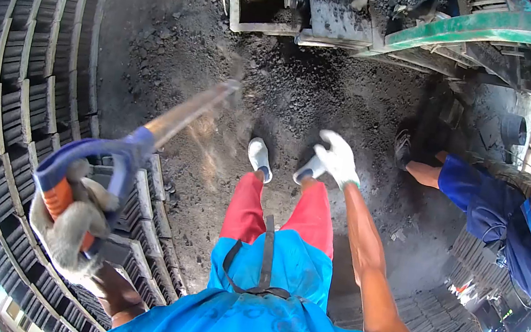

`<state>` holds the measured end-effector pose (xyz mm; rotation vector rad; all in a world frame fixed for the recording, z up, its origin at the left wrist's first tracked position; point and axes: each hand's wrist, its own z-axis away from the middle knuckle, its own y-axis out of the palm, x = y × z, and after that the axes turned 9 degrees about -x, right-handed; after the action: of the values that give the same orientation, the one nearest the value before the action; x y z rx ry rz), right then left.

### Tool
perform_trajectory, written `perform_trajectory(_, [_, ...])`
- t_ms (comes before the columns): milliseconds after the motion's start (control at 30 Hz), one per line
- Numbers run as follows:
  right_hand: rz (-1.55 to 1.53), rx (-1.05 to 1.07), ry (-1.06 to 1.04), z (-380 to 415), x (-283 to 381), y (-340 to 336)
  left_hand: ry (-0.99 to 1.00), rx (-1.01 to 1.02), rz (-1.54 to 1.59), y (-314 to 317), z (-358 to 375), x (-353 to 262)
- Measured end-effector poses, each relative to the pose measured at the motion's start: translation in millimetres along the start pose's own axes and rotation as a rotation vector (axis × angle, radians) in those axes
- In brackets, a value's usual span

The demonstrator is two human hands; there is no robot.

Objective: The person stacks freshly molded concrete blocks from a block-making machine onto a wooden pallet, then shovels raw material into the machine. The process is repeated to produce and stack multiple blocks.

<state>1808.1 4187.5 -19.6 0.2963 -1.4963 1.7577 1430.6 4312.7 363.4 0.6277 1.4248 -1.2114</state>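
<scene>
My left hand [69, 219], in a dirty grey glove, is wrapped round the orange grip of a blue D-shaped handle [134, 146] at the left. From the handle a wooden shaft [187, 113] runs up and right to a blurred end over the dark ground; no blade can be made out. My right hand [337, 157], in a white glove, is held out above my right shoe with its fingers apart and nothing in it. Dark loose lumps [297, 88] lie on the ground beyond my feet.
Curved racks of stacked slats [35, 97] fill the left side. Machinery with a green curved bar [478, 31] stands at the top. A co-worker in dark blue [499, 208] is at the right, one gloved hand on the machinery. More stacks [427, 327] stand lower right.
</scene>
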Motion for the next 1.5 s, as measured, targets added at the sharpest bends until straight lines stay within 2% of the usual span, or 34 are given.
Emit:
perform_trajectory(33, [-0.057, 0.027, 0.125, 28.5, -24.0, -11.4, 0.020, 0.005, -0.137, -6.0, -8.2, -4.9])
perform_trajectory(100, [0.074, 0.006, 0.289, 109.5, -77.6, -29.3, 0.104, 0.013, -0.300, -7.0, -32.7, 1.3])
perform_trajectory(133, [0.104, 0.077, 0.457, 138.8, -79.9, -47.4, 0.103, 0.046, -0.291, 5.1, -43.3, 5.4])
perform_trajectory(167, [0.099, 0.058, 0.615, 173.4, -84.3, -55.5, 0.093, 0.081, -0.286, 19.0, -54.1, 12.4])
perform_trajectory(233, [0.033, 0.094, 0.804, 221.8, -101.1, -65.7, 0.089, 0.185, -0.132, 53.0, -77.0, 62.0])
perform_trajectory(300, [-0.126, 0.091, 0.981, 260.9, -122.7, -60.4, 0.009, 0.249, -0.236, 76.5, -96.7, 142.7])
perform_trajectory(367, [-0.109, 0.075, 0.994, 266.5, -127.2, -54.5, 0.268, 0.365, -0.235, 90.9, -112.3, 265.0])
perform_trajectory(400, [-0.111, 0.067, 0.974, 257.8, -112.1, -54.6, 0.341, 0.406, -0.511, 85.9, -119.3, 330.0])
perform_trajectory(433, [-0.112, 0.058, 0.955, 245.9, -94.5, -55.8, 0.304, 0.452, -0.648, 78.5, -109.3, 367.6])
perform_trajectory(467, [-0.035, 0.086, 0.835, 228.3, -74.3, -58.0, 0.274, 0.507, -0.790, 71.1, -99.3, 404.4])
perform_trajectory(500, [-0.119, 0.066, 0.824, 217.9, -62.5, -58.0, 0.250, 0.570, -0.929, 63.9, -89.3, 441.1])
perform_trajectory(567, [-0.292, 0.018, 0.789, 204.8, -46.5, -57.3, 0.109, 0.497, -1.113, 35.9, -60.2, 471.2])
perform_trajectory(633, [-0.299, 0.019, 0.740, 201.5, -30.8, -64.3, 0.006, 0.421, -1.201, 14.7, -33.8, 476.0])
perform_trajectory(700, [-0.293, 0.023, 0.714, 209.5, -25.3, -72.0, -0.029, 0.496, -1.310, 3.9, -14.3, 481.4])
perform_trajectory(733, [-0.286, 0.020, 0.707, 216.9, -23.2, -74.2, -0.109, 0.479, -1.200, 11.5, -2.6, 455.7])
perform_trajectory(767, [-0.279, 0.017, 0.701, 228.3, -21.7, -79.2, -0.164, 0.550, -1.100, -2.1, -0.8, 499.5])
perform_trajectory(833, [-0.240, 0.001, 0.561, 269.7, -53.4, -70.9, -0.173, 0.573, -0.621, -0.1, 26.6, 507.9])
perform_trajectory(900, [-0.289, -0.011, 0.631, 301.8, -51.4, -84.6, -0.448, 0.655, -0.401, 28.5, 53.1, 480.7])
perform_trajectory(933, [-0.298, -0.015, 0.633, 319.4, -60.5, -89.3, -0.594, 0.652, -0.247, 48.3, 74.8, 440.1])
perform_trajectory(1033, [-0.344, -0.064, 0.653, 387.2, -88.2, -101.0, -0.325, 0.708, -0.354, 83.2, 133.2, 412.4])
perform_trajectory(1100, [-0.451, -0.134, 0.713, 440.2, -124.2, -96.8, -0.266, 0.767, -0.299, 94.6, 178.3, 371.2])
perform_trajectory(1167, [-0.496, -0.160, 0.778, 492.9, -156.7, -96.2, -0.195, 0.805, -0.277, 92.7, 221.9, 362.9])
perform_trajectory(1233, [-0.595, -0.180, 1.007, 544.8, -173.1, -99.5, -0.209, 0.822, -0.344, 80.8, 270.6, 335.7])
perform_trajectory(1367, [-0.612, -0.242, 1.208, 623.2, -193.3, -111.3, -0.245, 0.859, -0.355, 50.7, 334.7, 331.4])
perform_trajectory(1433, [-0.717, -0.310, 1.252, 644.5, -199.0, -109.8, -0.313, 0.909, -0.410, 40.1, 341.0, 346.3])
perform_trajectory(1500, [-0.708, -0.297, 1.247, 653.0, -193.5, -110.1, -0.393, 0.864, -0.519, 33.9, 346.5, 333.2])
